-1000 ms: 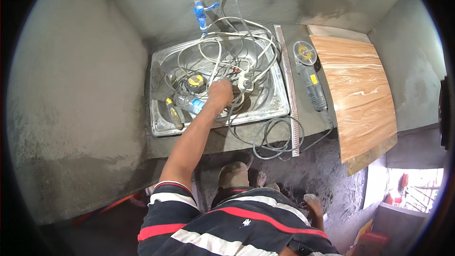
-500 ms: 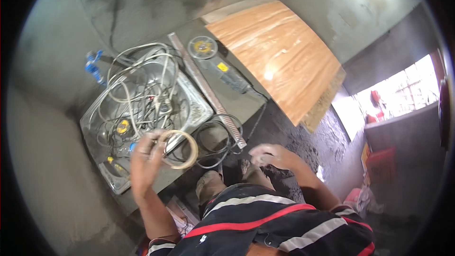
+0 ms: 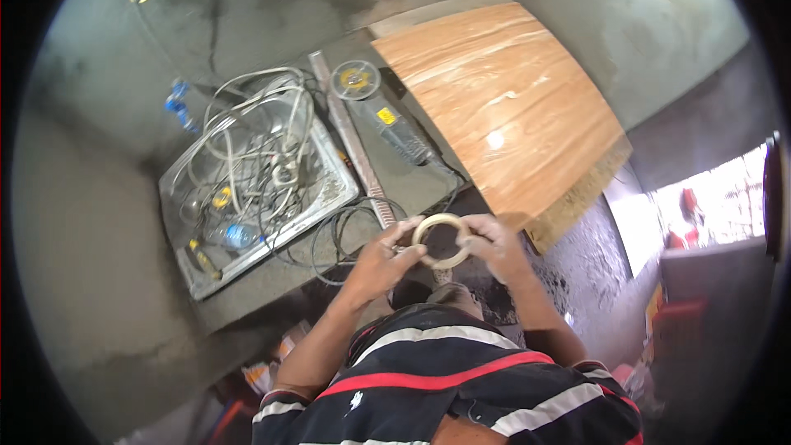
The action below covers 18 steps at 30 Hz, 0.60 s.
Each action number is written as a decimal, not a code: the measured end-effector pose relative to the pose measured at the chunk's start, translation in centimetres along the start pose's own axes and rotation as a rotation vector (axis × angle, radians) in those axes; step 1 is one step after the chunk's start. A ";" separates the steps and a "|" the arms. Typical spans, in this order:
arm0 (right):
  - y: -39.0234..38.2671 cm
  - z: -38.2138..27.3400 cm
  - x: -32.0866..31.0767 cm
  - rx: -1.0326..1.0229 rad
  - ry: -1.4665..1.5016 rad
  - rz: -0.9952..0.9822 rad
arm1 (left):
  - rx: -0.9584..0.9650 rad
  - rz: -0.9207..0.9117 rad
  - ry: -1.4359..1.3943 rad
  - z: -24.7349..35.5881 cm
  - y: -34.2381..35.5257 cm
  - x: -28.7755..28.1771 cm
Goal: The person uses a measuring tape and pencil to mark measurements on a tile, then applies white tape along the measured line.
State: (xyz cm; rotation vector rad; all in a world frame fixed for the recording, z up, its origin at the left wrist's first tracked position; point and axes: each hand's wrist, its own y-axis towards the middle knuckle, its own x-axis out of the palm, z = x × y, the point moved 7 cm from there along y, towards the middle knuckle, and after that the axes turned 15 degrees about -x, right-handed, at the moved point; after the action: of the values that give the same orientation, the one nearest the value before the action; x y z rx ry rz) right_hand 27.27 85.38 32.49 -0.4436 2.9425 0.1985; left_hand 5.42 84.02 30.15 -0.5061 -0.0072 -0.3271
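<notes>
We now hold the tape roll [image 3: 442, 241] between left hand [image 3: 381, 257] and right hand [image 3: 494, 244], both gripping its rim, lifted out of the cable-filled steel sink [image 3: 334, 198]; beyond, angle grinder [image 3: 387, 119], wooden board [image 3: 503, 107]

The left hand [image 3: 381, 257], which a second ago reaches into the sink [image 3: 329, 198] among the cables, is now out of it and low in the middle of the frame. It brings a pale tape ring [image 3: 442, 241] with it. The right hand [image 3: 494, 243] comes in and takes the ring's other side, so both hands grip it. The sink now sits at centre left, the wooden board [image 3: 503, 107] at upper centre.
</notes>
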 end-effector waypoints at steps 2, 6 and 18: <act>0.3 2.3 -3.8 -0.012 0.148 0.113 | 0.036 0.042 0.038 0.3 0.3 2.2; 2.7 5.5 -13.1 0.096 0.089 0.401 | -0.075 0.027 0.175 0.8 -0.2 5.2; 10.0 12.5 -21.6 0.155 -0.252 0.363 | 0.141 1.002 1.370 5.8 10.3 -7.6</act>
State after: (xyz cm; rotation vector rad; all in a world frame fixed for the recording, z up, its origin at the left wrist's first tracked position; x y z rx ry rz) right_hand 46.30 102.80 25.15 0.1315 2.7357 0.0614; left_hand 1.85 97.59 29.73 -0.0198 1.4946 0.3671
